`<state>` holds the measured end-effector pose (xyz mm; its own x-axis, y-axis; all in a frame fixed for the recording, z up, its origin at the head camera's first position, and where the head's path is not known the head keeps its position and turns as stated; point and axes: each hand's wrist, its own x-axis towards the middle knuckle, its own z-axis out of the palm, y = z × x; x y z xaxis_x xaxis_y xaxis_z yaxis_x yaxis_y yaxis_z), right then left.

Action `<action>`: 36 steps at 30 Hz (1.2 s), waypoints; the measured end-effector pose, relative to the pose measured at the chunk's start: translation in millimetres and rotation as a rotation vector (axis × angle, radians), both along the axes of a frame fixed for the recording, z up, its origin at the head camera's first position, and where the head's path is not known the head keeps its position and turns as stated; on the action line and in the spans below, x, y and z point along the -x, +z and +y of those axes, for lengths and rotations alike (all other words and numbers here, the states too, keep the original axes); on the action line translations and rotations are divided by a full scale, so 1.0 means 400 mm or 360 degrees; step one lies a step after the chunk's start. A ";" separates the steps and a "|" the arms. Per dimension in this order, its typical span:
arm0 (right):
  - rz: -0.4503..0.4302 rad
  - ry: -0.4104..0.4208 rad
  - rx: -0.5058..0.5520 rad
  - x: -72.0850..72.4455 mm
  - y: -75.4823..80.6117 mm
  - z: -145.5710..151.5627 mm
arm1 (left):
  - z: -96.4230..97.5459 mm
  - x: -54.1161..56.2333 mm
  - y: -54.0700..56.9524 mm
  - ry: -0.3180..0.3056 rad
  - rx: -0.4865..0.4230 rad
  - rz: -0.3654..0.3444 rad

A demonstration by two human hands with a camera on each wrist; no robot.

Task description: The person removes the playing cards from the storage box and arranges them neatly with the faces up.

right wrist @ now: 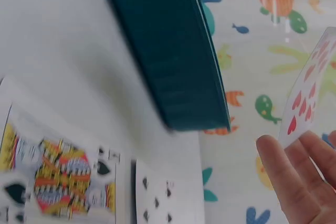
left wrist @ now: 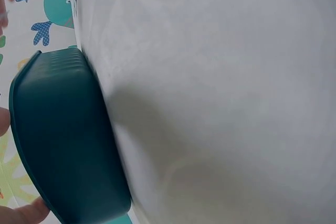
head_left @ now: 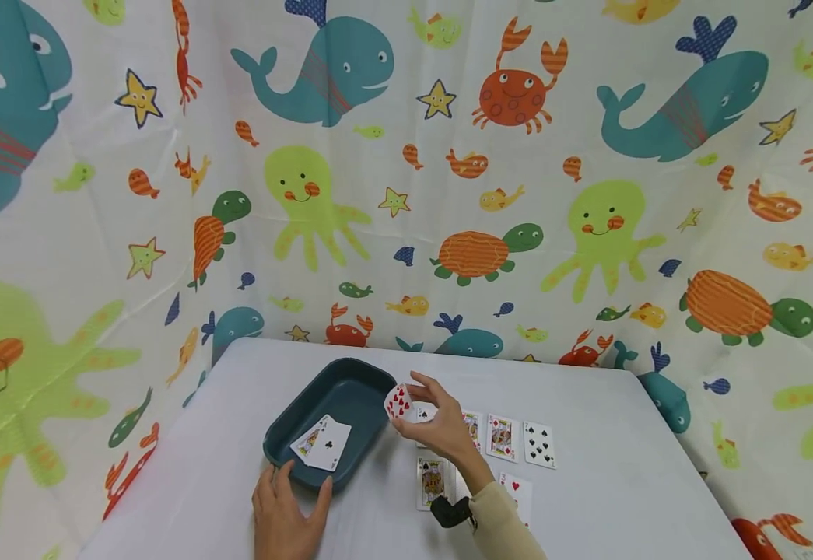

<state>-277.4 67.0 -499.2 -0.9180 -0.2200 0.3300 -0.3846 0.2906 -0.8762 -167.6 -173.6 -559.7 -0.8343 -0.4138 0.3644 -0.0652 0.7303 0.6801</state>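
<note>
My right hand [head_left: 441,424] pinches a playing card with red hearts [head_left: 397,402] between thumb and fingers, near the tray's right rim. In the right wrist view that card [right wrist: 310,90] appears bent, above the fingertips. The dark teal tray [head_left: 273,424] has a few cards [head_left: 329,445] lying in it, a club card on top. My left hand [head_left: 285,515] is at the tray's near end, fingers spread, fingertips touching the rim. In the left wrist view the tray's outer side [left wrist: 68,140] shows, with a fingertip and another digit against the rim.
Right of the tray, face-up cards lie in rows on the white table [head_left: 609,467], including a king of spades [head_left: 431,481], a black spot card [head_left: 539,445] and a heart card [head_left: 516,491]. My right forearm partly covers them. A sea-animal curtain [head_left: 406,233] hangs behind the table.
</note>
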 end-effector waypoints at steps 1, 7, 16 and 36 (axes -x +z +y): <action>-0.0010 -0.0007 0.0014 -0.008 -0.005 0.014 | 0.001 -0.004 -0.001 0.0005 -0.0003 -0.0031; 0.0049 -0.0127 0.0032 -0.036 -0.015 0.100 | -0.001 -0.002 0.002 -0.0026 -0.0013 -0.0026; 0.0111 -0.0318 -0.0084 -0.077 -0.031 0.233 | -0.005 -0.005 0.010 -0.0030 -0.0051 -0.0136; -0.0028 -0.0705 -0.0441 -0.184 -0.046 0.500 | -0.006 0.002 0.009 -0.0044 -0.0016 -0.0008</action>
